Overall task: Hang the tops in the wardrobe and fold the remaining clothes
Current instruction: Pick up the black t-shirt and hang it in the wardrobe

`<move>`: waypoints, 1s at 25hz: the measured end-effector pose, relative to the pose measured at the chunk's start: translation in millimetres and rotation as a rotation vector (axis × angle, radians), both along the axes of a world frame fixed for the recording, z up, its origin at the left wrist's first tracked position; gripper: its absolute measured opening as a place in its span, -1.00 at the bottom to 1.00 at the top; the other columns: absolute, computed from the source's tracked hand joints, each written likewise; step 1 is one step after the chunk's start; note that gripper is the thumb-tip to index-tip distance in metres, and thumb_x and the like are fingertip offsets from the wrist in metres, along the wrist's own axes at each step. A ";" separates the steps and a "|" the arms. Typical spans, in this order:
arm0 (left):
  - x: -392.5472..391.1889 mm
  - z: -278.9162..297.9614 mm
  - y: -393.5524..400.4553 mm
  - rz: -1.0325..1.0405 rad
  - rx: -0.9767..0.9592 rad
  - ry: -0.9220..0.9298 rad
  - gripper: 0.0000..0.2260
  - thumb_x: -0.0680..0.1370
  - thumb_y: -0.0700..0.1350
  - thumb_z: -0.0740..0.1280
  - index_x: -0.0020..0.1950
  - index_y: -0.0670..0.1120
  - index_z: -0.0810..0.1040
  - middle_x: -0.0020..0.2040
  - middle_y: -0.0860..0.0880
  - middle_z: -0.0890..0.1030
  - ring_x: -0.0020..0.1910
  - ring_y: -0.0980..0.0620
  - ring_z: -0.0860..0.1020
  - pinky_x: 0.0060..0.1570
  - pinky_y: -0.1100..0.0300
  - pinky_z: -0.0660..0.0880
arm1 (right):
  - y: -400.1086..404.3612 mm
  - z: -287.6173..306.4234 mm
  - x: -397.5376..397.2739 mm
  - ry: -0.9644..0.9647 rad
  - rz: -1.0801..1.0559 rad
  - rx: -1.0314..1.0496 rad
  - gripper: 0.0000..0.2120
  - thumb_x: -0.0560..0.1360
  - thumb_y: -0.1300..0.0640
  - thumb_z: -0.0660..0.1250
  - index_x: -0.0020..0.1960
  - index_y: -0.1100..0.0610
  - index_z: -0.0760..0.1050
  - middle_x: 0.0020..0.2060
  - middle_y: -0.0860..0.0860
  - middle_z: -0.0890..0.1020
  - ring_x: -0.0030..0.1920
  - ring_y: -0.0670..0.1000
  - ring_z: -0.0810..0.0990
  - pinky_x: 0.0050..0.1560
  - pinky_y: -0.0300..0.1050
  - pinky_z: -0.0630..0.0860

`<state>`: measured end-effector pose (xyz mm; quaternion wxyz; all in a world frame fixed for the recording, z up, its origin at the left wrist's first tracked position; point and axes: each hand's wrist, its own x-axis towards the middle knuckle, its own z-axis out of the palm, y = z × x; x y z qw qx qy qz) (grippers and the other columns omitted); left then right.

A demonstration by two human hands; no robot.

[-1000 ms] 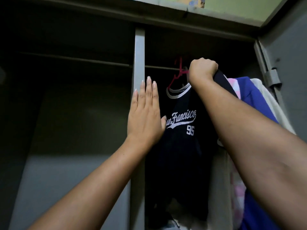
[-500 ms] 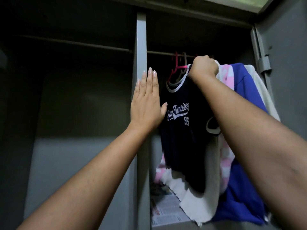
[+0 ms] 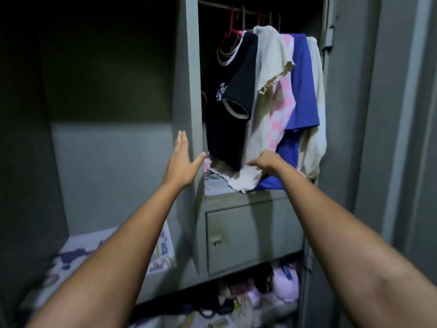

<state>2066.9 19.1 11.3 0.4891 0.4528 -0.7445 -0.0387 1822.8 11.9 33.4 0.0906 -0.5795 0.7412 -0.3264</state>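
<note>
A navy top (image 3: 227, 91) with white lettering hangs from a pink hanger (image 3: 230, 31) on the wardrobe rail (image 3: 224, 5). To its right hang a cream ribbed top (image 3: 267, 55), a pink checked top (image 3: 282, 110), a blue top (image 3: 302, 86) and another cream garment (image 3: 314, 114). Low down at the hems, my right hand (image 3: 264, 162) has its fingers stretched left against the bottom of the cream ribbed top. My left hand (image 3: 183, 159) is open, fingers straight, beside the grey divider post (image 3: 189, 67), and holds nothing.
Under the hanging tops is a shelf lined with printed paper (image 3: 217, 185) above a grey drawer (image 3: 248, 233). Jumbled clothes (image 3: 260, 292) fill the bottom shelf. The dark left compartment has a printed liner (image 3: 163, 252). The grey door (image 3: 390, 138) stands at right.
My right hand let go of the navy top's shoulder near the rail and dropped to the hems. My left hand came down along the post. The view tilted downward.
</note>
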 end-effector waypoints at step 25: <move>-245.3 -187.7 415.5 -0.950 0.906 0.269 -0.52 0.59 0.00 0.26 0.44 -0.22 0.35 0.43 -0.11 0.38 0.41 -0.02 0.35 0.45 0.13 0.19 | 618.2 -230.5 -146.5 -0.683 -0.543 -0.153 -0.39 0.50 -0.28 0.22 0.33 0.16 0.35 0.13 0.02 0.48 0.04 -0.06 0.49 0.04 -0.16 0.41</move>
